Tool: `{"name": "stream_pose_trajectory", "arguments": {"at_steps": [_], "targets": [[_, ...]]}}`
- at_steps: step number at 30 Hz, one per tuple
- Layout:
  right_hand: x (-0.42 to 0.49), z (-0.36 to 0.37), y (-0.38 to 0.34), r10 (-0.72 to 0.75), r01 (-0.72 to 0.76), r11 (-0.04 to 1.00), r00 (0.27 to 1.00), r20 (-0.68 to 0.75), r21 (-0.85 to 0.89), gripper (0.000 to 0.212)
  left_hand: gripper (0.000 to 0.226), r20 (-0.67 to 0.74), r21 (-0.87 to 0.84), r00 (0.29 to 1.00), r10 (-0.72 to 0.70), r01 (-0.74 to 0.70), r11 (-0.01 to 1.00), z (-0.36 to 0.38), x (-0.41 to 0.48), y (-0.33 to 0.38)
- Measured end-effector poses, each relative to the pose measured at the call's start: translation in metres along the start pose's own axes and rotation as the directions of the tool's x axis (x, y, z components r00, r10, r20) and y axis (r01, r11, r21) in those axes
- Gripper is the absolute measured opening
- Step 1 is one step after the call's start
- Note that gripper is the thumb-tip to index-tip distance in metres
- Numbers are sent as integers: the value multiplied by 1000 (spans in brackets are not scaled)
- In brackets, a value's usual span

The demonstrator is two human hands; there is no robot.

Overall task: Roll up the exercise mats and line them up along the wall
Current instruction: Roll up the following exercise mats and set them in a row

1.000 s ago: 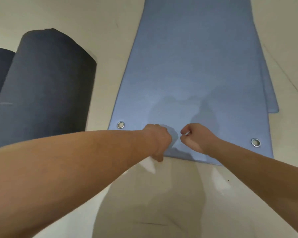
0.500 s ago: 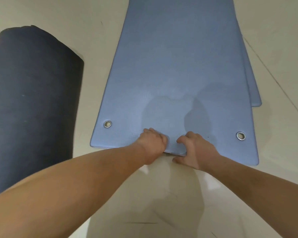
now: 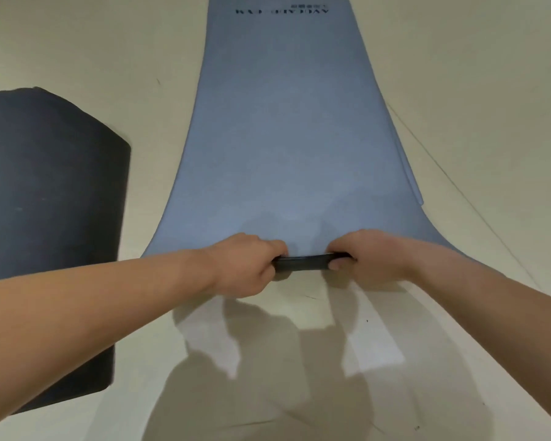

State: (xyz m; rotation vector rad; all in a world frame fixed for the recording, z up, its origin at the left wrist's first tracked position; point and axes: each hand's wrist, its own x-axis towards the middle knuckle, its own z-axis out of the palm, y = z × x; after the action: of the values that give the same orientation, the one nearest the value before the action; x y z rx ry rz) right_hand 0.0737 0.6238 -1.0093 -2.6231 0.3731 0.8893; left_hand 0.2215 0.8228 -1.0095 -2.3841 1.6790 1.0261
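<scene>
Raised mat edge (image 3: 303, 263), seemingly within grips (image 3: 248, 265) (image 3: 372, 259)

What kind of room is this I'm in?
Probably a workout or yoga room, though I can't tell home from studio. A long blue exercise mat lies on a pale floor, a dark mat lies beside it, and the left hand and right hand grip the blue mat's near edge.

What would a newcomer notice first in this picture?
A long blue mat lies flat down the middle of the pale floor. At its near edge the left hand and the right hand grip it side by side, with a dark underside showing between them. A dark mat lies at the left.
</scene>
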Motion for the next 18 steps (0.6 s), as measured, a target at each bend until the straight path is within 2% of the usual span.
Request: {"name": "stream_pose_trajectory", "arguments": {"at_steps": [2, 4, 6, 7, 9, 10, 13, 14, 15, 17, 18], "targets": [[-21, -9, 6, -2, -4, 999, 987, 161, 34, 19, 30, 87, -173, 995, 40, -24, 985, 1, -8, 8], [-35, -10, 11, -28, -9, 993, 954, 300, 121, 20, 24, 216, -321, 974, 61, 12, 947, -1, -14, 11], [-43, -10, 12, -53, -81, 949, 912, 407, 305, 22, 18, 289, -355, 956, 52, 57, 933, -8, -18, 12], [-43, -9, 13, -48, -107, 931, 912, 407, 350, 23, 15, 270, -323, 962, 42, 50, 945, -13, -17, 9], [-35, -10, 16, 2, -80, 955, 964, 266, 285, 24, 17, 151, -164, 988, 13, 12, 986, -26, -14, 2], [-26, -11, 18, 27, -60, 976, 987, 160, 209, 24, 29, 48, -42, 999, 2, 0, 999, -34, -12, 0], [-4, -25, 12, 116, -114, 993, 990, -86, 28, 27, 60, -297, 377, 952, 76, 44, 925, -42, -17, 9], [2, -32, 7, 146, -153, 988, 975, -167, -30, 32, 73, -327, 460, 939, 104, 62, 886, -33, -21, 16], [8, -38, 4, 162, -186, 980, 955, -247, -76, 37, 91, -292, 503, 953, 86, 76, 861, -20, -26, 24], [19, -45, -4, 168, -237, 962, 907, -386, -137, 45, 128, -146, 519, 987, -70, 136, 844, 13, -30, 35], [22, -45, -8, 168, -261, 953, 876, -452, -151, 47, 137, -118, 514, 984, -136, 178, 839, 26, -27, 32]]}}
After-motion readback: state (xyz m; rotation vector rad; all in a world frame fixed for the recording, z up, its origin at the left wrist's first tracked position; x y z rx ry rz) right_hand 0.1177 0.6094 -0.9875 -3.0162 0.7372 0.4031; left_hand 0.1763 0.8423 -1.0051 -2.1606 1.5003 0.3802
